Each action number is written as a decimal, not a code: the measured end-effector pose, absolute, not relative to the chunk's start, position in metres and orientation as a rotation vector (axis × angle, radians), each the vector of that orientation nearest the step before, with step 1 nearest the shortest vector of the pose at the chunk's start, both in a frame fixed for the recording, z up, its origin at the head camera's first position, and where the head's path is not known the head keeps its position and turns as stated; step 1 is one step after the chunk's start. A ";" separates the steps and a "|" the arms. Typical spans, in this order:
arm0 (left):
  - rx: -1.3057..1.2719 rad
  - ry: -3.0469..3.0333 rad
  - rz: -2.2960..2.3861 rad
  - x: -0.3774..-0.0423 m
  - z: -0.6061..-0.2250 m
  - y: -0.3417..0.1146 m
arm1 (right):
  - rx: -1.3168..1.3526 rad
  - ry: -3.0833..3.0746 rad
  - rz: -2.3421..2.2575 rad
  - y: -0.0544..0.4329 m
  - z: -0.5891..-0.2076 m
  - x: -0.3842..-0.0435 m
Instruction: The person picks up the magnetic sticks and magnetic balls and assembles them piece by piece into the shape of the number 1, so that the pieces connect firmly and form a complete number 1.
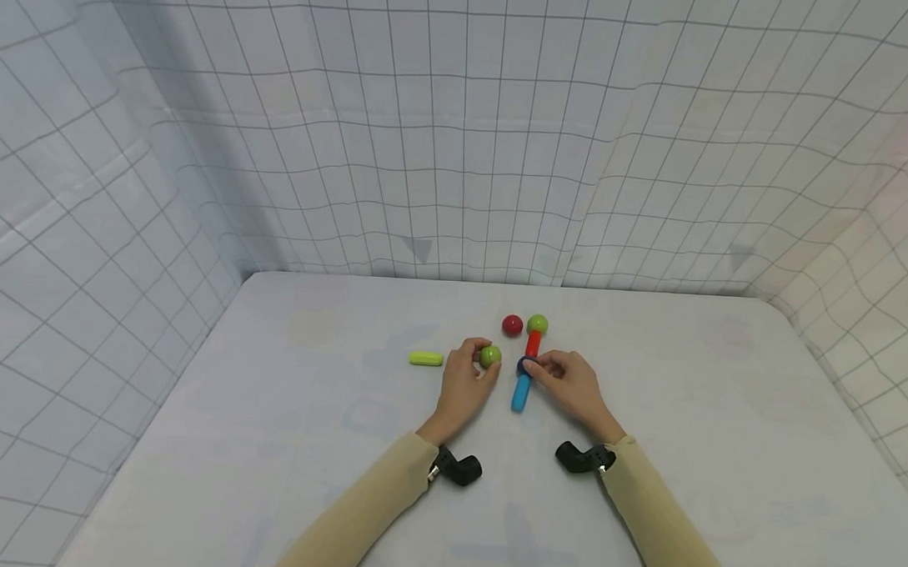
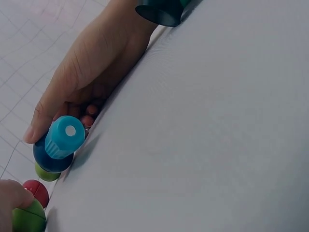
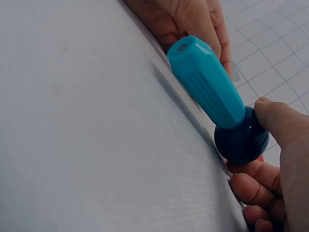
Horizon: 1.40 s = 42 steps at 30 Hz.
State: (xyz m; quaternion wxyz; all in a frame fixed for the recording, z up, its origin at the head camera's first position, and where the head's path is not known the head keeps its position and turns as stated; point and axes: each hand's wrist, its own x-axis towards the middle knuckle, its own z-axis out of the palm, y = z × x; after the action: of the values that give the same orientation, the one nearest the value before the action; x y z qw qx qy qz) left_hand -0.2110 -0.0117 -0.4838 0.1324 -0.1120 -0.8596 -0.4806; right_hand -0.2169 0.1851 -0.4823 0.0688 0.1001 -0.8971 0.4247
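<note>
My left hand holds a green ball between thumb and fingers. Dark blue in colour, another ball is pinched by my right hand. A light blue ribbed rod sticks out of that ball towards me. On the ball's far side a red rod runs to a second green ball, seemingly in one line. Just left of that end lies a red ball. In the left wrist view, the left thumb covers part of its green ball.
A yellow-green rod lies on the white table, left of my left hand. Behind the table's far edge hangs a white grid-lined curtain, which also runs along both sides. Each wrist wears a black camera mount.
</note>
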 end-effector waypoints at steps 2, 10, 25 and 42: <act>-0.324 -2.499 -1.391 -0.210 -0.485 -0.012 | 0.295 -2.699 1.288 0.185 -0.481 -0.216; -0.344 -2.528 -1.400 -0.204 -0.484 -0.014 | 0.283 -2.698 1.283 0.185 -0.481 -0.216; -0.443 -2.503 -1.409 -0.191 -0.486 -0.021 | 0.282 -2.688 1.310 0.185 -0.483 -0.217; -0.460 -2.489 -1.475 -0.181 -0.486 -0.025 | 0.265 -2.687 1.310 0.185 -0.483 -0.217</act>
State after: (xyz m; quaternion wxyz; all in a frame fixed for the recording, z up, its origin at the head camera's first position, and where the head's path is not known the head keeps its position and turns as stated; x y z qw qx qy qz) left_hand -0.1809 -0.0251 -0.4864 0.1061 -0.1560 -0.8449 -0.5006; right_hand -0.2170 0.1853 -0.4830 0.0704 0.0880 -0.8932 0.4354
